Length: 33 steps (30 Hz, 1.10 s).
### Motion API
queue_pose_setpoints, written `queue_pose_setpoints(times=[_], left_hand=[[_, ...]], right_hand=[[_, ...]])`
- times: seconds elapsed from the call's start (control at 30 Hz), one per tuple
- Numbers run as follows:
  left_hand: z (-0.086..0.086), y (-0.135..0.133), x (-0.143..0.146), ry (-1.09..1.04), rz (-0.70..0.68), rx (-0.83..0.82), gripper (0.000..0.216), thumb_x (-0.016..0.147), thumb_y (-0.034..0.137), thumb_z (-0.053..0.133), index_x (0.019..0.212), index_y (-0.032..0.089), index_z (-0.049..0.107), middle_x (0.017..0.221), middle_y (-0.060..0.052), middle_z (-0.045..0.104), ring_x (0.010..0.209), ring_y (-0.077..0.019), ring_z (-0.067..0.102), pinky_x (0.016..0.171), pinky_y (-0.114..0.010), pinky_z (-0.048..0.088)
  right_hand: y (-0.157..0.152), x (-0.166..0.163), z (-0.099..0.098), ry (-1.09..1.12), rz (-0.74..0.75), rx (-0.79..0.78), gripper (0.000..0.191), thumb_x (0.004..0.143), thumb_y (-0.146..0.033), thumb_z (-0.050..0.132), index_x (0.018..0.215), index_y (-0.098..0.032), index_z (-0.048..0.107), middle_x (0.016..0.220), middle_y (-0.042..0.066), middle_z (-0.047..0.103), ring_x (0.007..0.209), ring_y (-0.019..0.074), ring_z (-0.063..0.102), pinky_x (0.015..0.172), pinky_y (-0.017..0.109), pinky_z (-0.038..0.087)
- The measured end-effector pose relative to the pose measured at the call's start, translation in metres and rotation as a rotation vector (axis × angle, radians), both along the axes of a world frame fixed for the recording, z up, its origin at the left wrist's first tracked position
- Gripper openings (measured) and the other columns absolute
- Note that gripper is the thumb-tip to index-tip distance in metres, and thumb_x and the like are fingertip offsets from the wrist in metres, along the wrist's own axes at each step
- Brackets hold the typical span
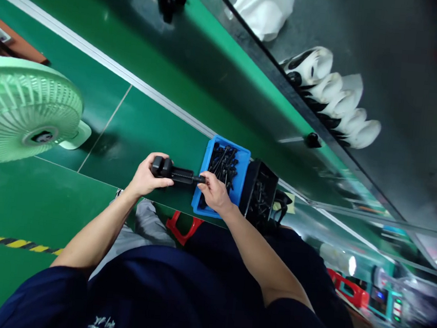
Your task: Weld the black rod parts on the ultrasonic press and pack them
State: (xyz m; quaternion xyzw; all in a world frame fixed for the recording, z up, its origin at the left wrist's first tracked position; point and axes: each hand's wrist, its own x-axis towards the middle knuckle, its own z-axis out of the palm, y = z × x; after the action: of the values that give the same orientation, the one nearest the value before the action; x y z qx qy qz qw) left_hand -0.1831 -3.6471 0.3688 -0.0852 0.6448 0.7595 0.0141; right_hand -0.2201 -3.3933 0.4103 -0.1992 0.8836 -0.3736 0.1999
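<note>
My left hand (144, 178) is wrapped around the thick block-like end of a black clamp-like device (182, 175) with a ribbed, straight shaft. At the device's thin other end, the fingertips of my right hand (216, 194) pinch the narrow tip. The device lies level between both hands, above the green bench. Just beyond my right hand, and partly hidden by it, stands a blue bin (242, 170) with many slim black parts (224, 164) inside. A black bin (248, 185) of dark parts sits against its right side.
A pale green fan (26, 114) is at the left. Above the bench runs a shelf (395, 98) with several white cup-like items (342, 101) and a crumpled white bag (265, 8). A red stool (183, 230) is under the bench edge. Dark clothing, apparently another person's (304, 270), appears at right.
</note>
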Motion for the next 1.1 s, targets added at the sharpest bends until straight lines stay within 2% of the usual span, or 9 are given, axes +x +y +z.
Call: queue_pose_setpoints(times=[0.1,0.23,0.3,0.43,0.53,0.67,0.77,0.87,1.1], left_hand=[[-0.004,0.006,0.001,-0.019,0.037,-0.047,0.053,0.06,0.045,0.086,0.098,0.019,0.06,0.098,-0.006,0.071,0.091,-0.0212,0.065,0.087,-0.036,0.048],[-0.015,0.014,0.003,-0.076,0.084,-0.004,0.049,0.064,0.044,0.083,0.098,0.02,0.058,0.096,-0.006,0.072,0.09,-0.0211,0.065,0.088,-0.036,0.048],[-0.021,0.018,0.002,-0.107,0.108,0.032,0.049,0.063,0.045,0.082,0.098,0.02,0.058,0.095,-0.006,0.072,0.09,-0.0216,0.066,0.087,-0.036,0.049],[-0.031,0.021,-0.001,-0.138,0.119,0.051,0.048,0.063,0.045,0.079,0.097,0.02,0.057,0.095,-0.006,0.072,0.09,-0.022,0.066,0.086,-0.035,0.05],[-0.035,0.023,-0.002,-0.171,0.083,0.064,0.044,0.064,0.041,0.077,0.096,0.019,0.059,0.094,-0.006,0.071,0.089,-0.0216,0.065,0.083,-0.034,0.051],[-0.039,0.026,0.002,-0.213,0.052,0.042,0.036,0.066,0.037,0.075,0.094,0.018,0.063,0.093,-0.006,0.071,0.088,-0.0209,0.064,0.081,-0.031,0.05],[-0.045,0.028,0.004,-0.251,0.033,0.057,0.033,0.066,0.034,0.075,0.093,0.017,0.066,0.092,-0.005,0.071,0.088,-0.0198,0.063,0.082,-0.029,0.049],[-0.053,0.033,0.002,-0.347,0.047,0.175,0.034,0.064,0.033,0.075,0.093,0.018,0.067,0.091,-0.003,0.071,0.081,-0.0188,0.064,0.074,-0.029,0.051],[-0.059,0.058,-0.019,-0.505,-0.021,0.302,0.042,0.057,0.033,0.077,0.095,0.016,0.068,0.086,-0.003,0.072,0.071,-0.0168,0.065,0.064,-0.027,0.053]], right_hand=[[-0.009,0.002,0.006,0.038,-0.045,0.029,0.058,0.095,-0.073,0.029,0.096,-0.022,0.058,0.063,0.003,0.055,0.059,0.0204,0.056,0.064,0.033,0.046],[-0.017,0.001,0.019,-0.126,-0.131,0.087,0.057,0.101,-0.063,0.024,0.073,-0.024,0.054,0.052,0.0,0.05,0.051,0.0171,0.055,0.062,0.031,0.045],[-0.016,-0.001,0.023,-0.108,-0.105,0.072,0.053,0.101,-0.061,0.029,0.078,-0.023,0.058,0.058,0.001,0.055,0.055,0.0167,0.057,0.064,0.031,0.047],[-0.008,-0.002,0.017,0.143,0.034,-0.041,0.043,0.098,-0.056,0.047,0.116,-0.02,0.059,0.096,0.008,0.062,0.072,0.0178,0.059,0.071,0.032,0.05],[-0.004,-0.001,0.006,0.226,0.103,0.024,0.035,0.102,-0.048,0.044,0.103,-0.018,0.062,0.089,0.008,0.06,0.076,0.0186,0.058,0.072,0.03,0.048],[-0.004,0.001,-0.005,0.234,0.036,0.257,0.039,0.101,-0.044,0.047,0.075,-0.018,0.057,0.07,0.002,0.054,0.068,0.0164,0.054,0.066,0.027,0.043],[0.0,0.004,-0.009,0.221,0.058,0.226,0.033,0.1,-0.045,0.05,0.087,-0.016,0.061,0.08,0.004,0.06,0.071,0.0158,0.057,0.067,0.026,0.043],[0.006,0.007,-0.015,0.262,0.13,0.185,0.035,0.1,-0.048,0.051,0.105,-0.014,0.06,0.093,0.008,0.064,0.076,0.0173,0.06,0.066,0.027,0.043],[0.017,0.007,-0.028,0.215,-0.053,0.304,0.039,0.1,-0.049,0.048,0.08,-0.017,0.058,0.073,0.004,0.061,0.066,0.0174,0.06,0.059,0.028,0.038]])
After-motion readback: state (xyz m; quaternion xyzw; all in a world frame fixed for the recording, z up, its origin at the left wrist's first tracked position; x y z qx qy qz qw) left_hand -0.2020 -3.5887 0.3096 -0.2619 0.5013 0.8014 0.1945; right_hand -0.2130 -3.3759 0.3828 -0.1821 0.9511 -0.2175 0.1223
